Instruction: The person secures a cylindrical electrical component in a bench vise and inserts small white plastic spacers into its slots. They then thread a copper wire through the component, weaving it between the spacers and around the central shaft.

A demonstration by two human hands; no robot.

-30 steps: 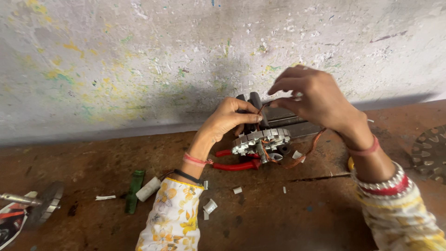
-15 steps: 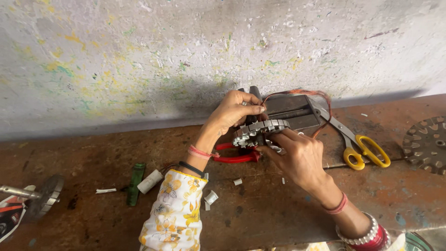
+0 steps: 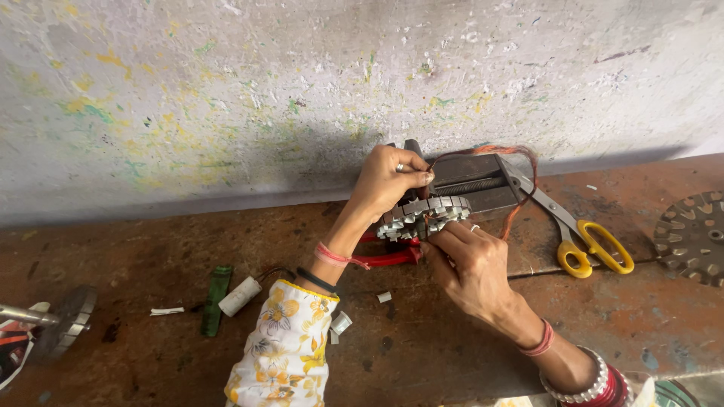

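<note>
**Stator winding: thin wire at risk of snagging**

Stator [image 3: 424, 215], a toothed metal ring, sits clamped in a dark vise [image 3: 471, 183] at the back of the rusty bench [image 3: 181, 249], close to the wall. The left hand [image 3: 388, 183] pinches copper wire [image 3: 520, 188] at the ring's top edge, fingers pressed together. The right hand [image 3: 471, 271] pinches at the ring's lower front edge, fingers curled.

The wire loops loosely over the vise and runs near the scissors [image 3: 581, 240]; a sharp pull could likely catch it on a tooth and scrape or snap it. Loose tension may let turns slip off the teeth.
</note>
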